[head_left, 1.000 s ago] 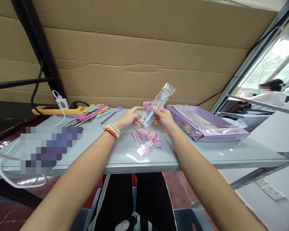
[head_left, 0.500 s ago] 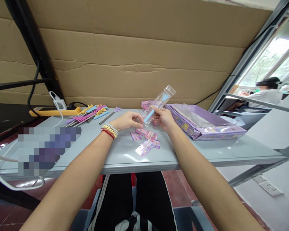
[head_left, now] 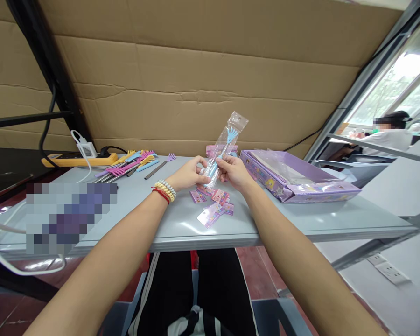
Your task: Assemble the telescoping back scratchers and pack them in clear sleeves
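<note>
Far to the left of the left grip (head_left: pixel 188 173), a black post (head_left: pixel 45 60) slants down in front of the brown cardboard wall (head_left: pixel 203 70), which spans the background beyond both hands. At the foot of the post, well left of that grip, a yellow power strip (head_left: pixel 61 160) lies along the back of the grey table (head_left: pixel 177 221) with a white plug (head_left: pixel 88 149) in it. Nearer than the strip, a patch of the table is pixelated, so what lies there cannot be told. Left of and slightly beyond the same grip is a heap of hand-headed sticks (head_left: pixel 131 164) in yellow, blue, pink and purple; a single purple-headed stick (head_left: pixel 161 166) lies between heap and hand. The left grip curls with its thumb against the lower end of a clear bag (head_left: pixel 235 122); whether it pinches the plastic I cannot tell. The right grip (head_left: pixel 220 163) is closed on the bag, which slants up and rightward with a blue hand-headed stick (head_left: pixel 232 135) inside. Just below the two grips, small printed cards (head_left: pixel 215 214) overlap on the glossy tabletop. Right of the right grip sits a shallow purple box (head_left: pixel 322 195). Farther right, beyond the metal frame, a person in white (head_left: pixel 388 138) is near a bright window (head_left: pixel 402 74); wall sockets (head_left: pixel 392 273) show lower down.
</note>
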Tool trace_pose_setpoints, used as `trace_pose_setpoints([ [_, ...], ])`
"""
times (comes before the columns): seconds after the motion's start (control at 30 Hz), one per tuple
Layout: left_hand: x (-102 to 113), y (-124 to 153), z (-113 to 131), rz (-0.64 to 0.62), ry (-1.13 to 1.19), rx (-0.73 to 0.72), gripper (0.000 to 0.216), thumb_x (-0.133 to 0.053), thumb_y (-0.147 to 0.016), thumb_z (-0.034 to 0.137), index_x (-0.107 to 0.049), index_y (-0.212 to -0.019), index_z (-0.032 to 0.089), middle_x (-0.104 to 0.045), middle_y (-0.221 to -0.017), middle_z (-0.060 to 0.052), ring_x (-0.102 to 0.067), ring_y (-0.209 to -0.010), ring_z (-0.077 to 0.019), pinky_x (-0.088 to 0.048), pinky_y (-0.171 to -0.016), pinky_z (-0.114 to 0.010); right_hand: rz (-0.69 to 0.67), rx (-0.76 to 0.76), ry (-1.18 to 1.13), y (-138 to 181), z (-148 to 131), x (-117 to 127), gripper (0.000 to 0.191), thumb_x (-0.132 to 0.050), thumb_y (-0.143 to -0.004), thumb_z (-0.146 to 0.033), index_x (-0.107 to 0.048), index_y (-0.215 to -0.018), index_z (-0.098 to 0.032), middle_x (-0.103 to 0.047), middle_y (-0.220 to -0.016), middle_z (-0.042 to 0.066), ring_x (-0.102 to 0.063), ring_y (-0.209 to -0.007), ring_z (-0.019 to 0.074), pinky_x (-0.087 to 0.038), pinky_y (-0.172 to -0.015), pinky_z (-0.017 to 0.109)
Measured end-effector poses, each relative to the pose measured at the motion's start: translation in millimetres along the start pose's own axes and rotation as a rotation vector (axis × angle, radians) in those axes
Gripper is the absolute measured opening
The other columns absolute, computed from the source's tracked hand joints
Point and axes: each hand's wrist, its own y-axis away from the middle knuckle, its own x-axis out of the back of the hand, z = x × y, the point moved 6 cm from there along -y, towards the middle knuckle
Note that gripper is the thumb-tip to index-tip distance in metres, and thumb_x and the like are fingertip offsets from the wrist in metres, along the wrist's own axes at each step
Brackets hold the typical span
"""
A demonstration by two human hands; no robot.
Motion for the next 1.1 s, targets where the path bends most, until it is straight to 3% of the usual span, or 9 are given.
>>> trace_pose_setpoints([
  [0.1, -2, 2, 2, -0.023, 0.028, 0.022, 0.062, -0.075, -0.063, 0.013, -0.044, -0.116, 0.019, -0.058, -0.065, 0.007, -0.058, -0.056, -0.0106, -0.05, -0.057, -0.027, -0.001, 0.016, -0.006, 0, -1, 0, 0.047, -0.078, -0.057, -0.056, -0.052, -0.068, -0.019, -0.058, -0.047, -0.001, -0.046, -0.034, 0.0087, -0.029, -0.031, 0.021],
  [0.2, -7, 4, 4, -0.133, 0.001, 0.039, 0.037, -0.07, -0.065, 0.011, -0.057, -0.1, 0.014, -0.061, -0.072, 0.003, -0.06, -0.066, -0.011, -0.051, -0.065, -0.027, -0.017, 0.039, 0.011, 2, -2, -3, 0.049, -0.078, -0.055, -0.057, -0.052, -0.07, -0.019, -0.058, -0.048, -0.002, -0.047, -0.035, 0.0086, -0.031, -0.032, 0.021],
  [0.3, -7, 2, 0, -0.147, -0.066, 0.059, 0.016, -0.067, -0.068, 0.01, -0.06, -0.083, 0.013, -0.063, -0.074, 0.0, -0.061, -0.071, -0.0116, -0.051, -0.071, -0.027, -0.015, 0.068, 0.085, 4, -5, -5, 0.048, -0.077, -0.057, -0.058, -0.052, -0.071, -0.019, -0.057, -0.046, -0.002, -0.046, -0.034, 0.0092, -0.03, -0.032, 0.022],
  [0.53, -7, -4, -10, -0.141, -0.053, 0.026, 0.016, -0.066, -0.073, 0.015, -0.06, -0.088, 0.012, -0.065, -0.076, -0.003, -0.063, -0.068, -0.0136, -0.051, -0.063, -0.028, 0.028, 0.108, 0.175, 3, -7, -3, 0.047, -0.072, -0.062, -0.061, -0.05, -0.07, -0.019, -0.054, -0.042, -0.003, -0.042, -0.032, 0.0084, -0.028, -0.034, 0.023],
  [0.63, -3, -5, -6, -0.127, -0.069, -0.018, 0.018, -0.066, -0.075, 0.019, -0.062, -0.09, 0.012, -0.064, -0.073, -0.002, -0.061, -0.064, -0.0119, -0.051, -0.063, -0.027, 0.019, 0.085, 0.136, 2, -6, 0, 0.049, -0.071, -0.06, -0.062, -0.051, -0.073, -0.019, -0.059, -0.052, -0.001, -0.046, -0.036, 0.0087, -0.027, -0.034, 0.022],
  [0.77, 20, -8, -6, 0.076, -0.148, -0.007, 0.019, -0.061, -0.079, 0.019, -0.06, -0.097, 0.012, -0.066, -0.077, -0.004, -0.062, -0.065, -0.0124, -0.05, -0.061, -0.025, -0.055, 0.023, 0.172, 2, -3, 3, 0.044, -0.07, -0.062, -0.056, -0.053, -0.077, -0.018, -0.065, -0.07, 0.002, -0.049, -0.043, 0.0083, -0.027, -0.037, 0.022],
  [0.9, 49, -8, -11, 0.38, -0.54, 0.06, 0.026, -0.057, -0.079, 0.017, -0.062, -0.104, 0.011, -0.07, -0.079, -0.008, -0.065, -0.071, -0.0175, -0.051, -0.068, -0.029, -0.102, 0.015, 0.628, 4, 2, -1, 0.029, -0.071, -0.062, -0.04, -0.058, -0.073, -0.016, -0.061, -0.062, 0.0, -0.049, -0.051, 0.0093, -0.035, -0.048, 0.023],
  [0.97, 54, -8, -13, 0.442, -0.753, 0.078, 0.026, -0.057, -0.078, 0.018, -0.065, -0.102, 0.011, -0.071, -0.083, -0.009, -0.066, -0.08, -0.0209, -0.05, -0.077, -0.031, -0.136, 0.009, 0.874, 5, 6, -5, 0.03, -0.071, -0.063, -0.042, -0.06, -0.072, -0.016, -0.062, -0.064, 0.001, -0.052, -0.057, 0.0112, -0.036, -0.052, 0.024],
  [1.1, 51, -8, -15, 0.438, -1.0, 0.101, 0.028, -0.056, -0.078, 0.02, -0.069, -0.102, 0.015, -0.072, -0.099, -0.012, -0.065, -0.097, -0.025, -0.046, -0.086, -0.031, -0.234, -0.044, 1.18, 5, 18, -12, 0.041, -0.072, -0.061, -0.056, -0.06, -0.07, -0.017, -0.063, -0.062, 0.003, -0.053, -0.059, 0.0138, -0.033, -0.052, 0.026],
])
